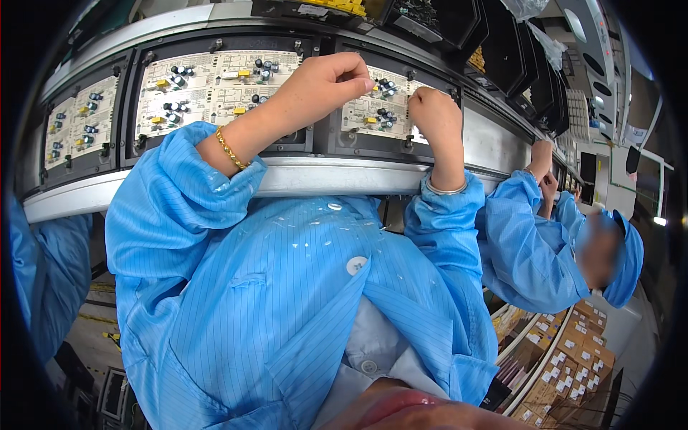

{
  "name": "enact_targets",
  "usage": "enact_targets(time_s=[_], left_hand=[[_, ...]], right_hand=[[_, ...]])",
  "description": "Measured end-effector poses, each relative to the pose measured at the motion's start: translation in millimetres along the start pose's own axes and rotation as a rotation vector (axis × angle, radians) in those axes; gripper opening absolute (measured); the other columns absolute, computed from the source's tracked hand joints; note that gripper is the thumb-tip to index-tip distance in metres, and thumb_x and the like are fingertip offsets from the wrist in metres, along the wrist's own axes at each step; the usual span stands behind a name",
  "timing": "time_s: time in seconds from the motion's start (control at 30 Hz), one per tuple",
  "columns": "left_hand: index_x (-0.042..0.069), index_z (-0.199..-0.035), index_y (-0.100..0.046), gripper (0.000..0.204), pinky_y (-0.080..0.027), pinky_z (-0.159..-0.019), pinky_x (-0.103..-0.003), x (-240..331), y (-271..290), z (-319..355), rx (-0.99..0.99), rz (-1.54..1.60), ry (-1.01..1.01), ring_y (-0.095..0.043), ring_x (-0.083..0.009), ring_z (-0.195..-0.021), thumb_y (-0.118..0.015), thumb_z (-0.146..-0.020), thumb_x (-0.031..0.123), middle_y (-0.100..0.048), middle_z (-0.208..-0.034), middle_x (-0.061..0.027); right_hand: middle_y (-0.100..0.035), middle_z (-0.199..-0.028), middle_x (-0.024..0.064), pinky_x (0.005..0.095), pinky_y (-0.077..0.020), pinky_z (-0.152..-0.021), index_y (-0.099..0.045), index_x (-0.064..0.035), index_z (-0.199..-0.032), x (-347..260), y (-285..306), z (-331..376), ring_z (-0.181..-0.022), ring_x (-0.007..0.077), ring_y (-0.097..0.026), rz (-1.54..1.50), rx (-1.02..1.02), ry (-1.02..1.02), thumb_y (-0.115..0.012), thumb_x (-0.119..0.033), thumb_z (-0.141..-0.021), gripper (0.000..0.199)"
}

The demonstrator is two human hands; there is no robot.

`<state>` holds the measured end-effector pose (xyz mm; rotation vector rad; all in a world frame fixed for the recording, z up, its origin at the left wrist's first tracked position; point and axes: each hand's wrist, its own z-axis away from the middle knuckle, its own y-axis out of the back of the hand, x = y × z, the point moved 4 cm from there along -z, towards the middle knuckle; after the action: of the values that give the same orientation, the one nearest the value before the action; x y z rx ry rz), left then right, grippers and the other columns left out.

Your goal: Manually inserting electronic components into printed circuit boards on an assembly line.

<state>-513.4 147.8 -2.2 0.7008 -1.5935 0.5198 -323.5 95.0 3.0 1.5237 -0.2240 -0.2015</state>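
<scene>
1. Your left hand (326,80) reaches up, wrist bent, fingers pinched together over the board (378,107); whether they grip anything I cannot tell.
2. Your right hand (433,107) is clenched, resting on that board's right edge.
3. The board sits in a black tray (337,140) on the conveyor (315,178).

Both hands (380,93) rest on the rightmost circuit board (373,107).

Brown cardboard boxes (573,358) with white labels stacked at 4 o'clock; dark screen (588,172) at 3 o'clock.
</scene>
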Motion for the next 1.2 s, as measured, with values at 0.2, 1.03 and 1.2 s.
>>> enact_targets(time_s=[0.2, 1.03, 1.2], left_hand=[[0.005, -0.079, -0.054, 0.017, -0.036, -0.053, -0.018, -8.4, -6.9, 1.0, -0.013, -0.029, -0.019, -0.043, -0.0036, -0.060, -0.056, -0.084, 0.022, -0.048, -0.067, 0.0042], [0.001, -0.080, -0.058, 0.017, -0.043, -0.062, -0.031, 50.4, -48.4, 42.7, -0.199, -0.150, -0.287, -0.055, -0.0219, -0.071, -0.055, -0.083, 0.017, -0.057, -0.075, -0.0081], [0.002, -0.084, -0.060, 0.017, -0.042, -0.063, -0.032, 116.5, -82.4, 69.0, -0.708, 1.305, -0.216, -0.053, -0.0210, -0.073, -0.058, -0.084, 0.018, -0.056, -0.077, -0.0069]], right_hand=[[-0.061, -0.069, 0.0157, 0.0411, -0.0475, -0.063, -0.064, -0.0061, -0.074, 3.3, -5.5, -1.9, -0.068, 0.0326, -0.060, 0.092, -0.060, 0.015, -0.044, -0.020, -0.076, 0.025], [-0.058, -0.067, 0.0069, 0.0260, -0.0407, -0.056, -0.062, -0.0006, -0.074, 23.8, 2.0, 90.1, -0.059, 0.0146, -0.052, -0.972, 0.267, 0.036, -0.060, -0.003, -0.072, 0.004], [-0.057, -0.065, 0.0067, 0.0251, -0.0403, -0.054, -0.062, 0.0000, -0.072, 47.6, -26.7, 75.6, -0.057, 0.0128, -0.051, -0.831, 0.379, -0.202, -0.061, -0.007, -0.073, 0.007]])
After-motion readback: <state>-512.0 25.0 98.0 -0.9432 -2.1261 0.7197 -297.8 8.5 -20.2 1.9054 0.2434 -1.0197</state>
